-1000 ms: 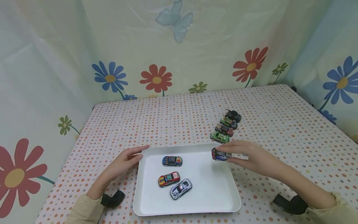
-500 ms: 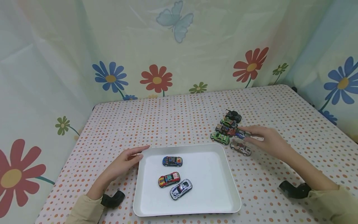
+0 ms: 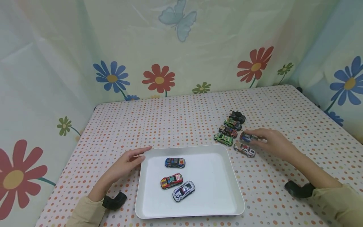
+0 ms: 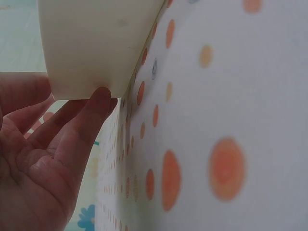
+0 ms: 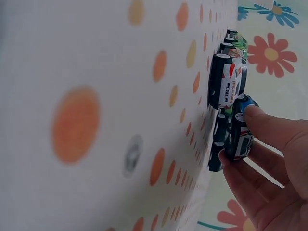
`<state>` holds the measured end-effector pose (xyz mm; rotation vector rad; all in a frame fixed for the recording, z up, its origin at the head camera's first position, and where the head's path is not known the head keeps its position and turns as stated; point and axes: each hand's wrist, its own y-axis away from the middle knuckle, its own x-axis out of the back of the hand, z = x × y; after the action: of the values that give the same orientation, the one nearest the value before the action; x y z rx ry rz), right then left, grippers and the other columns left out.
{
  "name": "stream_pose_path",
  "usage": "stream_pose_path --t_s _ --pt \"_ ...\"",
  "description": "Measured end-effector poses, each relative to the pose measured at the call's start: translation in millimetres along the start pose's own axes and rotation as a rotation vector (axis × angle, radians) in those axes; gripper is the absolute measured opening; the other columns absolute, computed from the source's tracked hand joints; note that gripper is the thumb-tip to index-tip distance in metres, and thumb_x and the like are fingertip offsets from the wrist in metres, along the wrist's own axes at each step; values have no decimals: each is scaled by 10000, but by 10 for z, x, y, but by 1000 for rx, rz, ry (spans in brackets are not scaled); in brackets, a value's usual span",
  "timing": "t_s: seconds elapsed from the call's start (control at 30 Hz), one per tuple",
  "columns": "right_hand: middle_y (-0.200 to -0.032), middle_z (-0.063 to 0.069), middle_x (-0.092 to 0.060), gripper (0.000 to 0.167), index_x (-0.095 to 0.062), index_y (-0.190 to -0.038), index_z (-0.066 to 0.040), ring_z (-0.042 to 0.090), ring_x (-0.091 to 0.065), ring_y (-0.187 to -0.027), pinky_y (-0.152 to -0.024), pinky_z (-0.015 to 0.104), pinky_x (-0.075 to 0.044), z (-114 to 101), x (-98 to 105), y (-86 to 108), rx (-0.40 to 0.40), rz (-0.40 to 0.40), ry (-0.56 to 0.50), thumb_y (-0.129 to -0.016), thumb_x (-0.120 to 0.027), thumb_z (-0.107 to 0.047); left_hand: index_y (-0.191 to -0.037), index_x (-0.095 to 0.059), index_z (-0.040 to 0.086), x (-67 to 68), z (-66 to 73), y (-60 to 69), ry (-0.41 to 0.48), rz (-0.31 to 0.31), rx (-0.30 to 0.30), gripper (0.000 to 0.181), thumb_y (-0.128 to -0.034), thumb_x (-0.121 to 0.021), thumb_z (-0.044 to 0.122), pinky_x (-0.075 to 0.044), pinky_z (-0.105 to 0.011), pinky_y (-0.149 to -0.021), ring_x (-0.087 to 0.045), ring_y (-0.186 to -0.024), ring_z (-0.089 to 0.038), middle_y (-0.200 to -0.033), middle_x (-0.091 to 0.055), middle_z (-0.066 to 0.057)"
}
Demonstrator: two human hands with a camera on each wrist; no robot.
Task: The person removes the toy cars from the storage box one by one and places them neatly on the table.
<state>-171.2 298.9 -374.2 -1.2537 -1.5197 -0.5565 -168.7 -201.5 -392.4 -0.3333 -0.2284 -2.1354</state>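
While the left hand (image 3: 128,162) rests on the tray (image 3: 215,196), the right one's got a blue toy car (image 3: 246,136) pinched over the right half of the desk (image 3: 158,126).

Right thumb and fingers are clamped on opposite parts of it, prob cause it's too small for a full grip; can't tell if the wheels touch down. Left fingers sit apart around the tray's far left corner, steadying it I'd guess. The white car (image 3: 244,149) and parked row (image 3: 227,131) crowd it; there's more room toward the desk's right edge.
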Motion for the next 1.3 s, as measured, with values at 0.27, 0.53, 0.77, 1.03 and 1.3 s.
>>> stream_pose_path --t_s 0.27,0.53,0.77,1.03,1.3 --pt "-1151 226 -600 418 -615 -1215 -8 406 -552 -1044 -826 527 -455 -8 -47 -35 -83 -92 40 -814 -718 -67 -1394 -420 -1 -1 -4 0 -1 4 6 415 -997 -467 113 -472 -323 -865 -518 -1143 -340 -1382 -418 -206" --pt "-1131 229 -608 409 -613 -1218 -4 400 -572 -1015 -801 516 -471 -21 -29 -23 -71 -98 64 -822 -705 -53 -1391 -426 0 -2 19 -2 -17 11 6 413 -996 -470 110 -480 -320 -853 -525 -1134 -340 -1379 -423 -203" --pt "-1169 244 -582 369 -600 -1242 -20 422 -553 -1045 -829 540 -449 -32 -13 -26 -94 -128 95 -874 -616 11 -1394 -423 4 -4 10 -1 -6 10 9 414 -997 -469 113 -474 -321 -864 -514 -1147 -341 -1391 -410 -201" --pt "-1160 240 -589 349 -613 -1208 7 426 -546 -1050 -848 543 -437 -66 -3 -47 -89 -132 108 -860 -630 24 -1394 -423 5 -6 -14 8 -4 13 7 417 -996 -472 119 -471 -322 -868 -515 -1146 -341 -1389 -414 -197" --pt "-1203 265 -553 463 -547 -1284 7 440 -528 -1065 -816 555 -447 -157 98 -35 -13 -51 128 -839 -671 -7 -1389 -434 10 1 -3 0 -35 19 -4 411 -996 -474 124 -471 -329 -867 -525 -1136 -329 -1386 -422 -189"
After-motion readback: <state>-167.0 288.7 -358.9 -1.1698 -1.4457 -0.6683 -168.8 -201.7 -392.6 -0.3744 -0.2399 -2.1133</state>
